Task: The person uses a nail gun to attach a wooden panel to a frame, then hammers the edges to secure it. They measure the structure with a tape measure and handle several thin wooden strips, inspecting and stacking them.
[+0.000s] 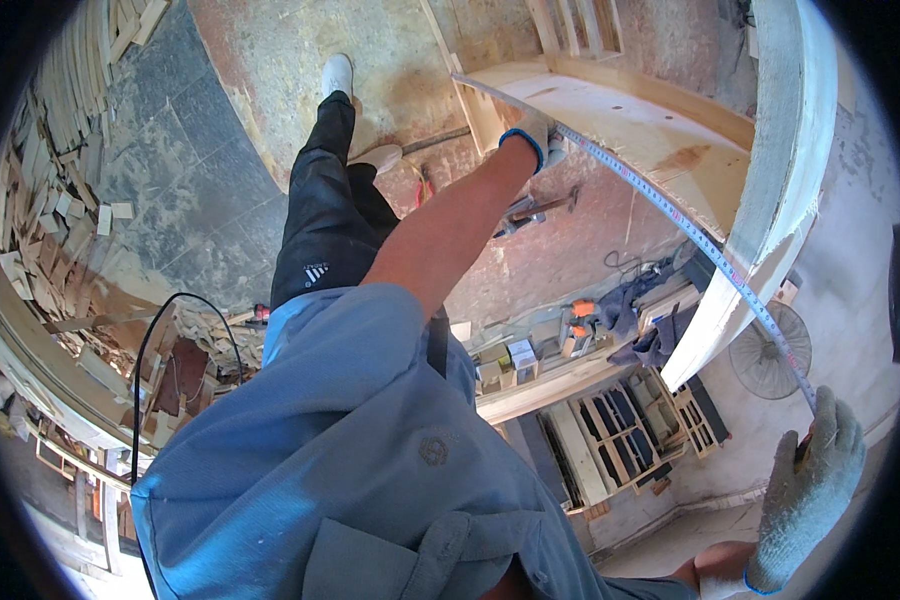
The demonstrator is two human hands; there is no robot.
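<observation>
At the lower right corner of the view, the right hand [808,492], in a grey knit glove, is closed around the near end of a tape measure [670,205], fingers curled tight on it. The tape runs taut up and to the left, passing over the pale curved edge of a large wooden frame [780,190]. At its far end the left hand [532,135], in a grey glove with a blue cuff, presses the tape against the inner board of the frame, fingers closed on it. Below the left arm a hammer [538,208] lies on the reddish floor [270,60]. Further left, wood offcuts [50,200] are heaped along the floor's edge.
</observation>
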